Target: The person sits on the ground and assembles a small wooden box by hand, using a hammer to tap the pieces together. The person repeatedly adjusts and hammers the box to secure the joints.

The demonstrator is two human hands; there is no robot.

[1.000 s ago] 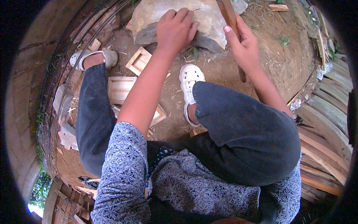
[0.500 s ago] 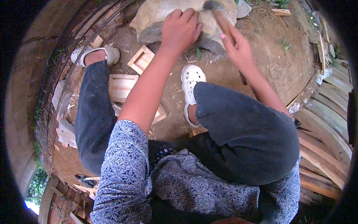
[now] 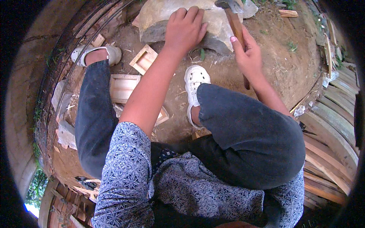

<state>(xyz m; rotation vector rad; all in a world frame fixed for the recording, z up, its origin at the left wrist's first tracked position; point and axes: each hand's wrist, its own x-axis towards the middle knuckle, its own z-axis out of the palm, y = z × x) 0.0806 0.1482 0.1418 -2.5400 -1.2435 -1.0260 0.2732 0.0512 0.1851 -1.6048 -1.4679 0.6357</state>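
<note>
On the pale, flat-topped stone (image 3: 156, 21) at the top of the head view rests my left hand (image 3: 184, 30), its fingers bent and drawn together. A thin, dark, nail-like piece (image 3: 206, 8) shows at the fingertips, lying along the stone's top; most of it is hidden. My right hand (image 3: 249, 55) is closed round the wooden handle of a hammer (image 3: 235, 24). The hammer's dark metal head is raised at the stone's right end, to the right of my left hand and apart from it.
Small wooden frames or trays (image 3: 123, 87) lie on the dirt between my feet, partly behind my left forearm. My white clog (image 3: 195, 78) stands below the stone. Long boards (image 3: 330, 152) are stacked at the right. Black cables (image 3: 57, 72) run along the left, near broken stone pieces (image 3: 66, 133).
My right hand has shifted slightly right with the hammer, and the hammer head has moved away from my left hand. My left hand has stayed nearly in place on the stone.
</note>
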